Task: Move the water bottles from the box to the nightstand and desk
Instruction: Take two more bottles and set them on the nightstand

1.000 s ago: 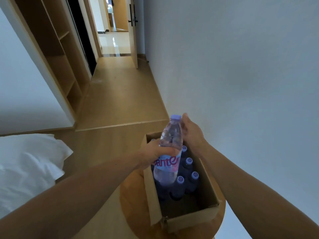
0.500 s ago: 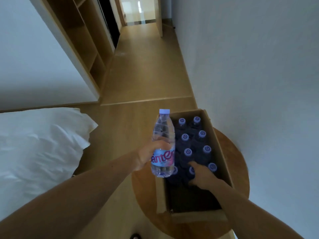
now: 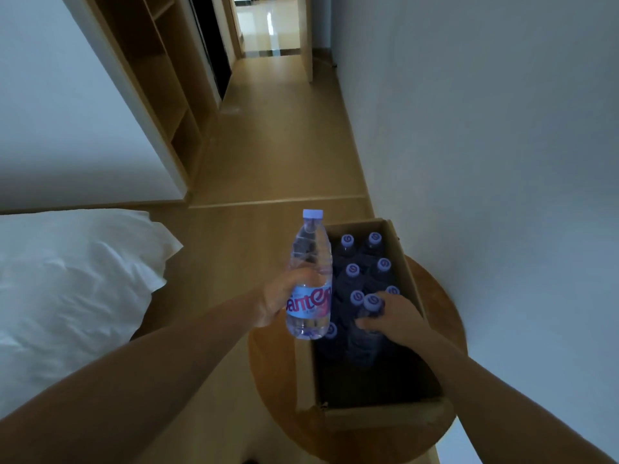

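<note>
Head view: now clasping a second bottle in the box with fingers of the right hand, gripping the lifted first bottle in the left hand, likely for a two-bottle carry.

Dim, bluish room — glare on the hallway floor, edges bent.

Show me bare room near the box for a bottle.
Table: a bare strip left of the box, under the bottle in the left hand; an arc between box and wall. The box's near end looks empty; its far end is packed with bottles, right hand gripping one.
</note>
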Motion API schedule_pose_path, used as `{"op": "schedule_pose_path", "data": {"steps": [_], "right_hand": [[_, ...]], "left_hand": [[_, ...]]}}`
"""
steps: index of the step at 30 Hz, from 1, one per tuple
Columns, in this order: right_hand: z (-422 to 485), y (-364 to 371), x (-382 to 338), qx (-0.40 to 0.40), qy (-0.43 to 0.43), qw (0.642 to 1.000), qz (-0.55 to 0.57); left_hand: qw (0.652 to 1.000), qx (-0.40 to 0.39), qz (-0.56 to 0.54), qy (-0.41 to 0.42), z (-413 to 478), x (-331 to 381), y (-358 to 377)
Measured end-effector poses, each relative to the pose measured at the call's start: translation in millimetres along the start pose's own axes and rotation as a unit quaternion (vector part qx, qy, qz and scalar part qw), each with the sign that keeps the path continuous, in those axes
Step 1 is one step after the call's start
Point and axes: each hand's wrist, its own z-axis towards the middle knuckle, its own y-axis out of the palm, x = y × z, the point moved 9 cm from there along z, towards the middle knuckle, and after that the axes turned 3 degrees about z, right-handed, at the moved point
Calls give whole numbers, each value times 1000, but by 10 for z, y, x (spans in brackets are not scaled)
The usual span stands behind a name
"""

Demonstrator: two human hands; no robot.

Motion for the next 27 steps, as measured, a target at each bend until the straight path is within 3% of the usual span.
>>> {"op": "schedule_pose_path", "data": {"steps": [2,5,8,12,15,17,20,25,27], "right_hand": [[-11,-266,-71,19,12,996,89],[-68,-631,-267,64,-3,958,279],[-161,-933,-647,118,-40,897,425],[-237,-1079,-1286,107,-78,800,585],[-217,-1072,-1657,83,-73,752,650],[-179,-1022,-1824,90,-74,755,645],[-165,-975,-2014,149,-68,801,576],[-166,-698,-2769,27,-156,843,514],[-173,-566,-3029,-18,-162,843,513]], "left_hand": [[1000,5,-12,12,-73,116,-23],[999,16,-14,32,-200,309,-102],[997,35,-25,58,-345,521,-264],[994,59,-28,93,-577,773,-553],[990,62,-31,125,-774,939,-777],[987,61,-36,146,-923,1021,-909],[985,63,-44,156,-1104,1058,-1104],[983,85,-42,160,-1398,1015,-1517],[981,93,-46,165,-1536,1007,-1669]]}}
